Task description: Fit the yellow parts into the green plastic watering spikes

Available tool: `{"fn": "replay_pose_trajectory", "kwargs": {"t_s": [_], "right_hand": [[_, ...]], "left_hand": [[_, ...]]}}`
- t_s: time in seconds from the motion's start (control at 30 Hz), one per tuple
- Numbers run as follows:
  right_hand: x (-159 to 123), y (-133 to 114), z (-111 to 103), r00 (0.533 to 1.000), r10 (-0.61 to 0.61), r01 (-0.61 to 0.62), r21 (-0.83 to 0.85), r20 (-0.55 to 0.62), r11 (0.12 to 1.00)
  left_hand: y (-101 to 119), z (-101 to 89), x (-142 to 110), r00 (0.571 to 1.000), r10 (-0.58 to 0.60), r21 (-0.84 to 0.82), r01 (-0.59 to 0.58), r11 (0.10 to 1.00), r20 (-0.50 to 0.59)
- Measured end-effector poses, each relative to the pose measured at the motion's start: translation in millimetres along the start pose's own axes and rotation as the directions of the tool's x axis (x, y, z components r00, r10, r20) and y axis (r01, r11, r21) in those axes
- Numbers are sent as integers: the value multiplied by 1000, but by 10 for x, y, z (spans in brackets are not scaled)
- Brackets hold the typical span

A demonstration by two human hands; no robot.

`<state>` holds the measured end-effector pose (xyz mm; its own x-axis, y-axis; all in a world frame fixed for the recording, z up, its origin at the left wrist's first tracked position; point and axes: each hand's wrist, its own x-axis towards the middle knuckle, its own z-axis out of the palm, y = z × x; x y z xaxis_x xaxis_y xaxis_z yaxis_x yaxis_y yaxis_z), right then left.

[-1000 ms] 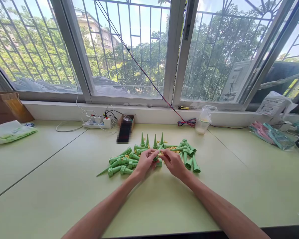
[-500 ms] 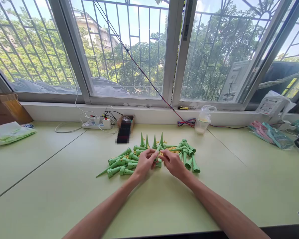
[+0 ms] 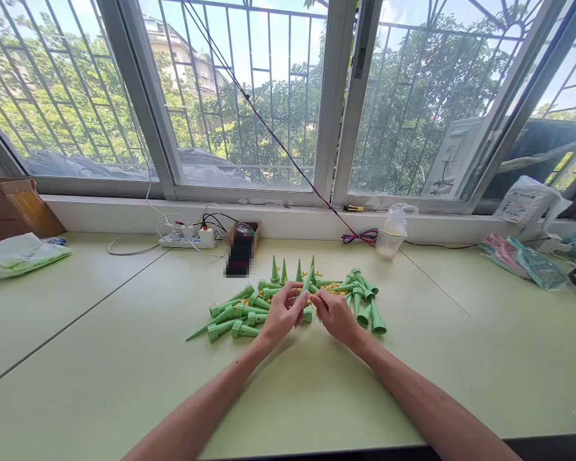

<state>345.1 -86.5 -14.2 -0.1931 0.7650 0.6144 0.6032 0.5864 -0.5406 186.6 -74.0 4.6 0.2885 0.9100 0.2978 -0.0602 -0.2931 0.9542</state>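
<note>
A pile of green plastic cone spikes [image 3: 240, 314] lies on the pale green table [image 3: 125, 358], mixed with small yellow parts [image 3: 333, 287]. Several cones [image 3: 274, 270] stand upright behind the pile. My left hand [image 3: 281, 314] is closed around one green cone [image 3: 306, 282], whose tip points up and away. My right hand [image 3: 335, 314] pinches at the base of that same cone, fingers together. What sits between those fingertips is too small to make out. More cones [image 3: 372, 314] lie to the right of my hands.
A power strip [image 3: 187, 239] with cables and a dark blurred box [image 3: 240, 253] sit near the window sill. A clear plastic cup [image 3: 388, 240] stands at the back right. Bags lie at far left [image 3: 22, 253] and far right [image 3: 528, 262].
The held cone has tilted more upright between my hands. Both hands stay in about the same place over the pile.
</note>
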Motion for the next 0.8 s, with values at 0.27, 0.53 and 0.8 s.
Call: {"fn": "replay_pose_trajectory", "kwargs": {"t_s": [0.27,0.53,0.8], "right_hand": [[-5,15,35,998,15,-13,29,-54,999],[-6,-37,13,995,92,-86,111,-49,990],[-9,-75,3,997,55,-48,144,-50,988]], "left_hand": [[2,20,-18,1000,13,18,-13,1000,17],[-85,15,-8,997,71,149,-67,987,-26],[-52,11,29,998,10,48,-7,999,-59]]}}
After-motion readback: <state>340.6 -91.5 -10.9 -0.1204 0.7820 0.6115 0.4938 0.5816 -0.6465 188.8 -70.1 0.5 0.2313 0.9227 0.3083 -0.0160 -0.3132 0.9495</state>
